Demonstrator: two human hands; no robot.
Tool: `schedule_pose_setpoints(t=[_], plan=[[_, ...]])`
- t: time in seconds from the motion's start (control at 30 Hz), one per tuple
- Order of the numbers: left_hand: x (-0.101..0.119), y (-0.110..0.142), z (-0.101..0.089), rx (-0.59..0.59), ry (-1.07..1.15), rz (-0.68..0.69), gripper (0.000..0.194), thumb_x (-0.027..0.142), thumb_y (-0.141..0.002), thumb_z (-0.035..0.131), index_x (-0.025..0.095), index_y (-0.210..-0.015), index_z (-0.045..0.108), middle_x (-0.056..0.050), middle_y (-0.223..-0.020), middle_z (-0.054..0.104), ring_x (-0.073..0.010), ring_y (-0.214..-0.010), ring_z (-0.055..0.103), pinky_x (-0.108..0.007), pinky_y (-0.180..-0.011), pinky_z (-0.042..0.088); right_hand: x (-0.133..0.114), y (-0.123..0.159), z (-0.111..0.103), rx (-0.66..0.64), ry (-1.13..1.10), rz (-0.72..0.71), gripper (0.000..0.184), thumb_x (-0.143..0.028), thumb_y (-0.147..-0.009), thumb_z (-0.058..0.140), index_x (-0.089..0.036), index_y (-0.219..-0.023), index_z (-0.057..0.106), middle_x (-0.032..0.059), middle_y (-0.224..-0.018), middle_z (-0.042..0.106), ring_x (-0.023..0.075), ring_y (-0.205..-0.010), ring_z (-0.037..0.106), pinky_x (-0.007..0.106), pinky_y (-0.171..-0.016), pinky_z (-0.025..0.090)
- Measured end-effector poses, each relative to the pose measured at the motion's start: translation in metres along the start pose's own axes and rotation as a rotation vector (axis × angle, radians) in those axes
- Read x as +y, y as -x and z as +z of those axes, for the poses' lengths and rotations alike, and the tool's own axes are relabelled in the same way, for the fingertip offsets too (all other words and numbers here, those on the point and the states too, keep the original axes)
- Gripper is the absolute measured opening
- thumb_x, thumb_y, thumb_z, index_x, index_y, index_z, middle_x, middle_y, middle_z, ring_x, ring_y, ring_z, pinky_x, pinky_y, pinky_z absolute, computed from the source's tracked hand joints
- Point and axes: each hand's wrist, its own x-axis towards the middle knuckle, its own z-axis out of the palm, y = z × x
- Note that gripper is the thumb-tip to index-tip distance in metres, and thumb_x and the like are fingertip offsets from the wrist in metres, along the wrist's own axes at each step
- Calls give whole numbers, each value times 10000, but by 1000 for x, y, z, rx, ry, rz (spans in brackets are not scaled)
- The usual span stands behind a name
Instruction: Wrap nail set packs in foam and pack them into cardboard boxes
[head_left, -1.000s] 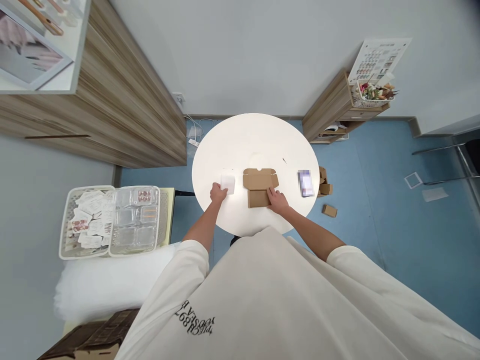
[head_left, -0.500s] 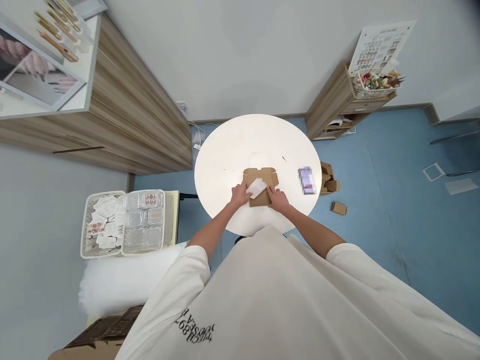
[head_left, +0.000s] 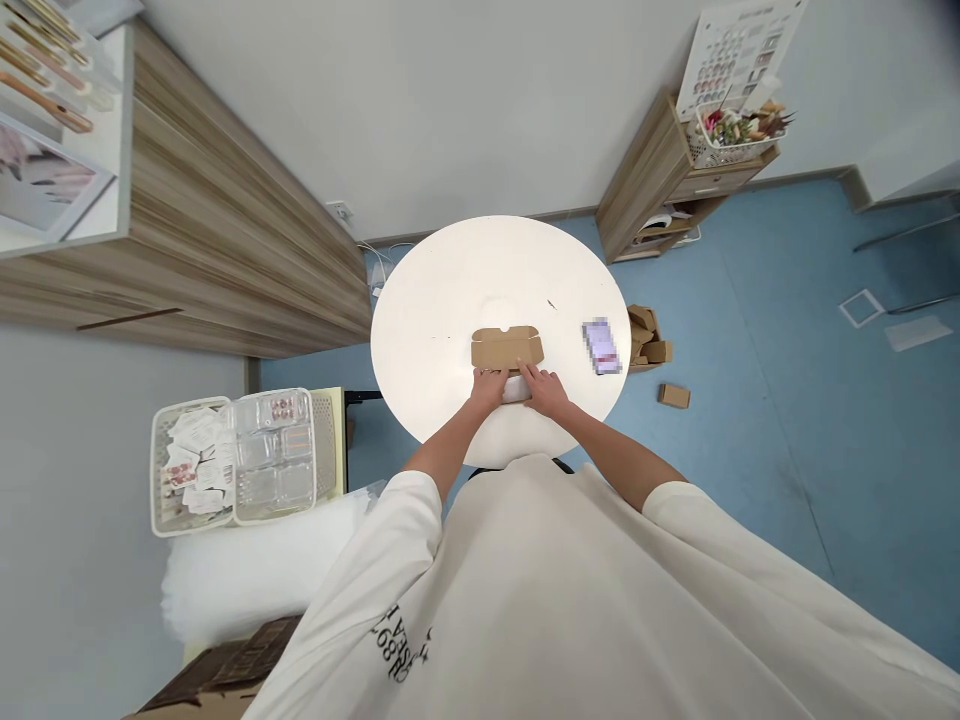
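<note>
On the round white table (head_left: 435, 290) lies a small brown cardboard box (head_left: 507, 350), its lid flap raised on the far side. A white wrapped packet (head_left: 516, 389) sits low in the box, partly covered by my fingers. My left hand (head_left: 489, 388) grips the box's left side, fingers bent over the packet. At the right side, my right hand (head_left: 546, 390) is closed around the box in the same way, its fingertips by the fold of the lid. The contents of the packet are hidden.
A blurred purple phone-like item (head_left: 602, 347) lies on the table's right. Beyond it, a carton of folded boxes (head_left: 646, 338) and a small box (head_left: 674, 396) are on the floor. White baskets (head_left: 232, 460) with cards and clear cases stand left, above rolled white wrap (head_left: 255, 575).
The white packet has gone from lying tilted in my left hand over the box to lying inside it. Both hands are now closer together at the box's sides. The camera view has shifted slightly.
</note>
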Motion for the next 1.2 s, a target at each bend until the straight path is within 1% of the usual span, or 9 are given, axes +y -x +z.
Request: schedule_pose_setpoints(t=[0.17,0.4,0.53,0.63,0.7,0.77,0.83,0.97,1.2], plan=[[8,5,6,98,-8,6,276,178,-899,572,227,-1167,620,-181,-1261,588,-348,-1264,508,-491,-1088,268,0,0,1,-15,7,9,1111,-382,-833,713,-254,-1647,-31,145,-1589,372,335,-1162,537,410,-979,400],[14,20,6,261,34,-253,347,213,-908,564,194,-1252,516,-213,-1324,520,-406,-1335,398,-533,-1064,303,2,4,1,-25,32,-14,1011,-367,-852,683,-261,-1647,67,128,-1618,334,343,-1207,503,424,-994,401],[1,23,-3,400,161,-347,356,283,-936,529,201,-1279,473,-196,-1367,494,-380,-1339,408,-522,-1073,327,5,13,1,42,-26,-34,927,-419,-873,656,-257,-1634,151,130,-1637,284,360,-1301,437,456,-1044,388],[-18,15,-12,504,334,-479,394,319,-930,533,207,-1298,446,-175,-1398,493,-334,-1320,463,-478,-1048,386,11,12,-1,171,-210,115,800,-486,-933,548,-213,-1611,224,156,-1616,298,345,-1346,421,454,-1060,403],[-32,6,-17,481,532,-588,405,332,-938,515,207,-1315,433,-154,-1373,542,-280,-1238,552,-417,-996,442,17,3,-5,239,-425,302,722,-505,-972,445,-189,-1596,264,170,-1579,352,312,-1329,466,427,-1045,435],[-41,-3,-20,376,737,-643,360,371,-960,472,218,-1286,464,-125,-1296,617,-235,-1137,623,-361,-906,490,23,-11,-11,220,-690,451,661,-523,-975,407,-199,-1550,366,165,-1508,456,272,-1240,555,388,-1015,469],[-45,-10,-20,314,856,-623,282,376,-966,434,225,-1181,535,-102,-1241,663,-210,-1095,647,-329,-852,507,27,-23,-17,210,-885,485,588,-511,-957,438,-199,-1452,496,143,-1439,546,258,-1235,565,379,-1040,458],[-42,-13,-17,323,1009,-517,208,372,-949,453,223,-1023,578,-89,-1204,693,-199,-1058,665,-328,-841,515,30,-36,-25,227,-1109,454,409,-473,-913,515,-219,-1206,643,86,-1294,655,216,-1150,604,346,-997,477],[-41,-15,-23,229,1116,-546,273,493,-963,498,221,-949,523,-111,-1201,683,-223,-1065,672,-344,-828,490,27,-41,-32,131,-1290,530,335,-532,-872,583,-220,-989,623,79,-1254,674,204,-1061,631,305,-822,498]])
